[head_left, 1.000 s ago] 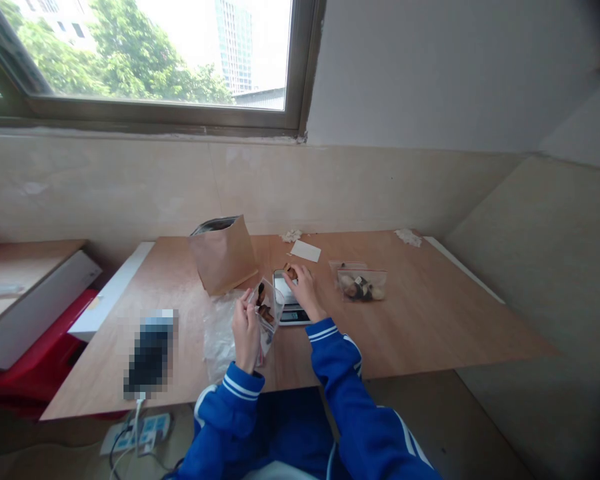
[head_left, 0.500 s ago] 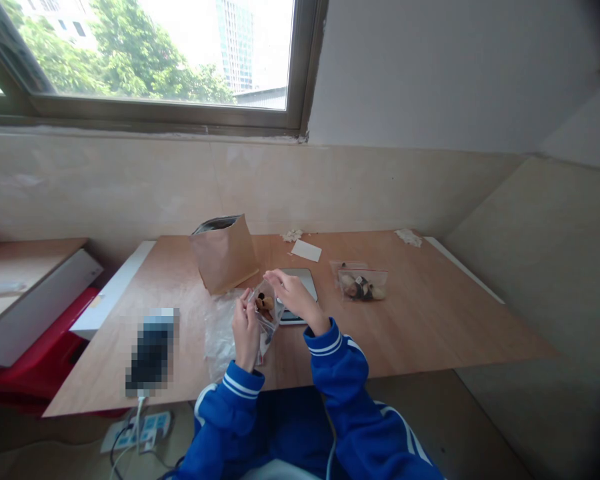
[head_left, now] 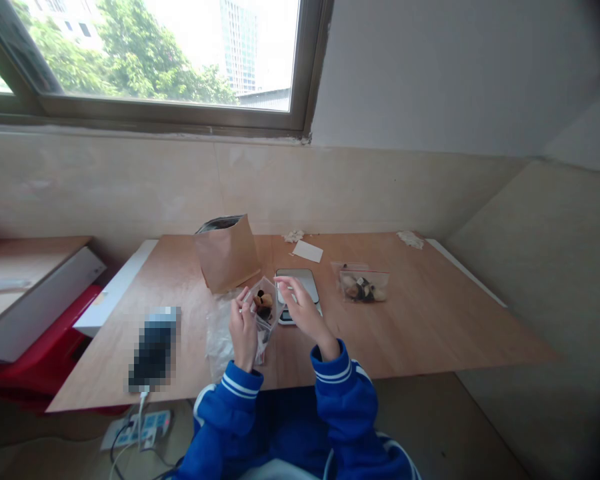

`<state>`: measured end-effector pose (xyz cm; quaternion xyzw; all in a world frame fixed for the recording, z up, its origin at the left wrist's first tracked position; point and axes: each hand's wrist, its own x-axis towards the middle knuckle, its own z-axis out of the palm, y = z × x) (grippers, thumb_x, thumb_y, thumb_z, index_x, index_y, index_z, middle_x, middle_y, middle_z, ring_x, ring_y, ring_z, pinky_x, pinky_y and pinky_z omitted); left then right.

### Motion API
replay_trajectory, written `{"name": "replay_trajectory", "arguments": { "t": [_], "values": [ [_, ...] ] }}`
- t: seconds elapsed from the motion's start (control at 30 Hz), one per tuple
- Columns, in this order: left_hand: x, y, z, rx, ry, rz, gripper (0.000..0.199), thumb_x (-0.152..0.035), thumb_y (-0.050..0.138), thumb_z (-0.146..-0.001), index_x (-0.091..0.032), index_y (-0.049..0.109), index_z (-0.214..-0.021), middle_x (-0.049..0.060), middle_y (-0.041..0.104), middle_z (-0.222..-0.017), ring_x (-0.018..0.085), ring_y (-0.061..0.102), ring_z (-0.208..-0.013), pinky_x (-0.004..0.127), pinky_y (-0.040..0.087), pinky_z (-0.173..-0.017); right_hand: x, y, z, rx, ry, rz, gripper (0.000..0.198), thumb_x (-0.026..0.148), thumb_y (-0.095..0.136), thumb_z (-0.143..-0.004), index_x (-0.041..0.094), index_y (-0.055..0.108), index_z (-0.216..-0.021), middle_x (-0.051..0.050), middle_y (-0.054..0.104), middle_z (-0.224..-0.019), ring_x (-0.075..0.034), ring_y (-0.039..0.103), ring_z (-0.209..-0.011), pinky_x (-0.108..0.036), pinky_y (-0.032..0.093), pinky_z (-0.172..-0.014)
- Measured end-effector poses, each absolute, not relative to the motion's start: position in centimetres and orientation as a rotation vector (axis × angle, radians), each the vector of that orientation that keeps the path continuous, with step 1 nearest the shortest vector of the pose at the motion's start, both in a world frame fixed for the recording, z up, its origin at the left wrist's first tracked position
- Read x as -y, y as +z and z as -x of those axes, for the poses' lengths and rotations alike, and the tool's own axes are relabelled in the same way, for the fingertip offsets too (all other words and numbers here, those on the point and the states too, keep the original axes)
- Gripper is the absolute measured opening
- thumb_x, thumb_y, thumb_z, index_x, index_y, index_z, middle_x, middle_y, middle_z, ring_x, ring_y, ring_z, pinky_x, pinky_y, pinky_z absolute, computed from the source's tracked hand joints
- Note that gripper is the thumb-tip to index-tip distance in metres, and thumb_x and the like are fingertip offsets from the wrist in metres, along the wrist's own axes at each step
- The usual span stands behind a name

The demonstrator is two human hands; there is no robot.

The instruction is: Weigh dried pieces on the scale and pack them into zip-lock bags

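My left hand grips the left edge of a small clear zip bag, its fingers closed on the plastic. Inside the bag sit brown and dark pieces, too small to name. My right hand is at the bag's right edge with its fingers stretched out and apart; whether the fingertips touch the plastic I cannot tell. Under and beyond that hand lies a flat kitchen scale, partly covered by it. Crumpled clear plastic bags lie beneath and left of my left hand.
A brown paper bag stands open at the back left of the wooden table. Filled zip bags lie to the right. A white card is behind the scale. A blurred-out phone with a cable lies at left.
My right hand has moved slightly right and its fingers have spread from the bag's edge, showing more of the scale. My left hand still holds the bag.
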<state>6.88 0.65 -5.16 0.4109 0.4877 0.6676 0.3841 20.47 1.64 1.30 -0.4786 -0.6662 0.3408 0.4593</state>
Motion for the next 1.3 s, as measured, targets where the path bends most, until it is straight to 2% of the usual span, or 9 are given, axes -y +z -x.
{"name": "replay_trajectory", "arguments": {
  "t": [0.07, 0.17, 0.27, 0.43, 0.53, 0.77, 0.93, 1.13, 1.3],
  "values": [
    [-0.5, -4.9, -7.0, -1.239, 1.691, -0.991, 0.036, -0.047, 0.047, -0.091, -0.017, 0.055, -0.110, 0.014, 0.053, -0.135, 0.026, 0.053, -0.122, 0.040, 0.048, -0.098, -0.7, -0.3, -21.0, 1.582, 0.766, 1.262, 0.051, 0.055, 0.044, -0.092, 0.020, 0.048, -0.128, -0.014, 0.048, -0.135, -0.024, 0.041, -0.131, -0.044, 0.031, -0.112],
    [-0.1, -4.4, -7.4, -1.233, 1.686, -0.923, 0.033, -0.044, 0.045, -0.092, -0.020, 0.054, -0.112, 0.011, 0.050, -0.138, 0.024, 0.050, -0.127, 0.039, 0.045, -0.101, 1.1, -2.9, -20.9, 1.570, 0.919, 1.312, 0.083, 0.056, 0.061, -0.081, 0.020, 0.023, -0.146, -0.016, 0.022, -0.154, -0.028, 0.021, -0.143, -0.050, 0.021, -0.116],
    [0.3, -4.2, -7.7, -1.215, 1.685, -0.932, 0.032, -0.044, 0.042, -0.094, -0.021, 0.052, -0.113, 0.010, 0.048, -0.140, 0.022, 0.048, -0.129, 0.039, 0.042, -0.105, 2.2, -4.5, -19.7, 1.526, 1.134, 1.268, 0.105, 0.055, 0.071, -0.073, 0.021, 0.007, -0.150, -0.016, 0.013, -0.157, -0.028, 0.018, -0.144, -0.050, 0.022, -0.116],
    [0.8, -4.5, -7.9, -1.123, 1.664, -1.108, 0.027, -0.045, 0.042, -0.094, -0.020, 0.052, -0.096, 0.011, 0.049, -0.140, 0.024, 0.044, -0.132, 0.044, 0.037, -0.108, 1.9, -4.2, -18.0, 1.381, 1.056, 1.111, 0.060, 0.052, 0.048, -0.091, 0.021, 0.037, -0.142, -0.011, 0.041, -0.147, -0.022, 0.036, -0.138, -0.043, 0.028, -0.116],
    [0.8, -4.4, -7.6, -1.096, 1.676, -1.168, 0.025, -0.044, 0.042, -0.094, -0.020, 0.048, -0.096, 0.012, 0.050, -0.138, 0.023, 0.047, -0.129, 0.045, 0.039, -0.105, 1.5, -3.3, -18.6, 1.330, 0.983, 1.120, 0.050, 0.051, 0.042, -0.094, 0.020, 0.052, -0.131, -0.010, 0.053, -0.138, -0.023, 0.044, -0.133, -0.043, 0.030, -0.114],
    [-0.6, -4.9, -5.2, -1.299, 1.626, -1.297, 0.039, -0.042, 0.052, -0.089, -0.020, 0.050, -0.122, 0.011, 0.051, -0.135, 0.023, 0.048, -0.126, 0.040, 0.036, -0.106, 2.3, -2.5, -20.9, 1.211, 1.111, 1.072, 0.054, 0.060, 0.043, -0.091, 0.018, 0.061, -0.121, -0.011, 0.070, -0.112, -0.027, 0.062, -0.112, -0.046, 0.045, -0.102],
    [-0.9, -4.9, -4.8, -1.105, 1.303, -1.385, 0.033, -0.045, 0.048, -0.091, -0.020, 0.067, -0.101, 0.006, 0.068, -0.101, 0.022, 0.061, -0.101, 0.035, 0.045, -0.093, 2.3, -3.3, -21.2, 1.160, 1.153, 1.080, 0.060, 0.063, 0.036, -0.091, 0.018, 0.061, -0.121, -0.012, 0.070, -0.113, -0.027, 0.062, -0.112, -0.045, 0.045, -0.102],
    [0.3, -4.2, -6.3, -1.065, 1.283, -1.455, 0.033, -0.046, 0.054, -0.087, -0.020, 0.070, -0.098, 0.007, 0.070, -0.094, 0.021, 0.063, -0.090, 0.031, 0.047, -0.082, 2.3, -3.9, -21.2, 1.231, 1.075, 1.113, 0.063, 0.064, 0.036, -0.091, 0.023, 0.048, -0.137, -0.010, 0.058, -0.132, -0.022, 0.058, -0.118, -0.041, 0.043, -0.105],
    [0.5, -4.5, -6.1, -1.364, 1.513, -1.266, 0.037, -0.052, 0.050, -0.088, -0.019, 0.064, -0.077, -0.001, 0.056, -0.063, 0.013, 0.050, -0.058, 0.024, 0.040, -0.056, 2.5, -3.3, -22.4, 1.223, 0.999, 1.223, 0.063, 0.065, 0.027, -0.093, 0.020, 0.067, -0.113, -0.010, 0.073, -0.100, -0.025, 0.067, -0.102, -0.040, 0.050, -0.095]
  ]
}}
